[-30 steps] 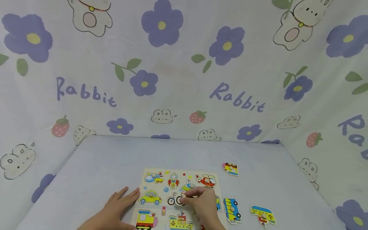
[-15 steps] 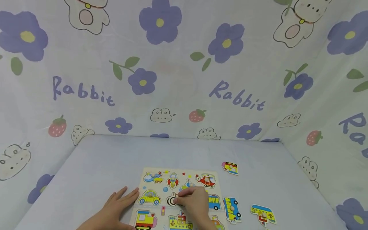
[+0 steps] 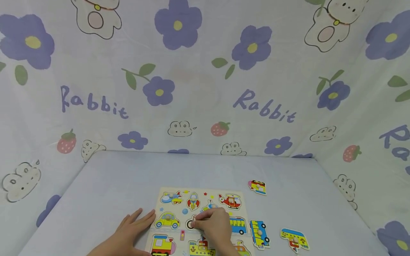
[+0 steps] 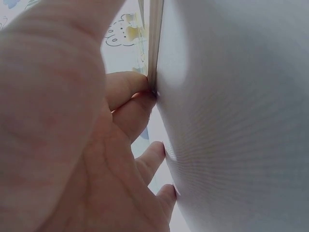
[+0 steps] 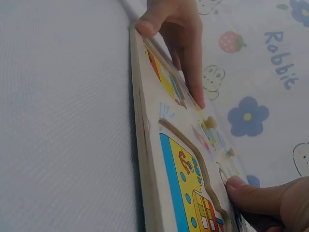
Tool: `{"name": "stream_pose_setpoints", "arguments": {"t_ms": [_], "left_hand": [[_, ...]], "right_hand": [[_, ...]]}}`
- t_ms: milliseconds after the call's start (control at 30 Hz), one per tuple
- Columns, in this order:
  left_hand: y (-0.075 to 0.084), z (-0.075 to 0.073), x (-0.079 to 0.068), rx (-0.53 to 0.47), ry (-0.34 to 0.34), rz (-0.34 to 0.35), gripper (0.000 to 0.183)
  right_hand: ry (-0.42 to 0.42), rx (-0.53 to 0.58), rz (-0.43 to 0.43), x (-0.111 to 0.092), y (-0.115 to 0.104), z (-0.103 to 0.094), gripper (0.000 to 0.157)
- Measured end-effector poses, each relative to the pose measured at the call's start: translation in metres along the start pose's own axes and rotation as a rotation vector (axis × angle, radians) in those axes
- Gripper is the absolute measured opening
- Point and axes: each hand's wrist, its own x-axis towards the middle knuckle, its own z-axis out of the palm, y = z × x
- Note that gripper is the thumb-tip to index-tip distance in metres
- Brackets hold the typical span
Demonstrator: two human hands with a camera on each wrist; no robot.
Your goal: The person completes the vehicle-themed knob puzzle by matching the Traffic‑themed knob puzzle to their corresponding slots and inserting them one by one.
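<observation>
A wooden puzzle board with vehicle shapes lies flat on the table. My right hand pinches a bicycle puzzle piece between thumb and fingertips, low over the bicycle's place in the middle row; the fingers hide most of the piece. My left hand rests at the board's left edge, fingers spread and fairly straight. In the left wrist view, its fingertips touch the table and the board's edge. The right wrist view shows the ship recess close by, with its printed picture exposed.
Right of the board lie a train piece, a bus piece and a ship piece. A car piece, plane, rocket and helicopter sit in the board. Patterned fabric walls enclose the table.
My right hand has shifted a little left with the bicycle piece, bringing it over the bicycle picture and uncovering the bus picture. My left hand has stayed at the board's edge.
</observation>
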Motion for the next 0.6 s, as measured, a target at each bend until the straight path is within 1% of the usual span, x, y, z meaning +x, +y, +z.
{"name": "stream_pose_setpoints", "arguments": {"t_ms": [267,433,600], "left_hand": [[-0.0004,-0.0004,0.0011,-0.015,-0.015,-0.02,0.113],[0.0001,-0.0013,-0.0003,-0.022,-0.003,-0.002,0.113],[0.0002,-0.0011,-0.0006,-0.02,0.015,0.015,0.112]], "right_hand": [[-0.016,-0.009,-0.01,0.0019,0.0004,-0.0015,0.023],[-0.042,0.006,-0.003,0.0016,-0.002,-0.0036,0.022],[-0.045,0.004,0.002,0.0029,-0.0021,-0.003,0.023]]}}
